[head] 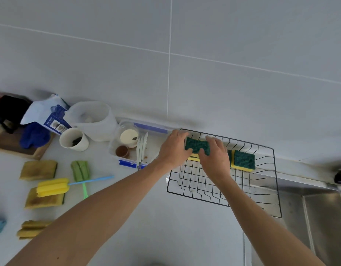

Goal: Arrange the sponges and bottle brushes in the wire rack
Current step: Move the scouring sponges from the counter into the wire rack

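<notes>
Green-topped sponge (pixel 197 145) in both hands' grip, left hand (pixel 172 148), right hand (pixel 215 160).

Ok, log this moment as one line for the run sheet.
left hand: on held sponge | right hand: same | wire rack: placed sponge | bottle brushes: on counter

A single wide-angle view looks from the person's head, facing forward and steeply down over the white table (pixel 165 227) toward the grey tiled wall (pixel 223 54), which fills the upper half. The lens sits close above the work: both forearms enter from the bottom edge and reach up to mid-frame, where the black wire rack (pixel 261 200) lies right of centre against the wall. The steel sink (pixel 319 217) is cut off at the right edge, a wooden board (pixel 16 146) at the left. Straight lines bend toward the borders.
</notes>
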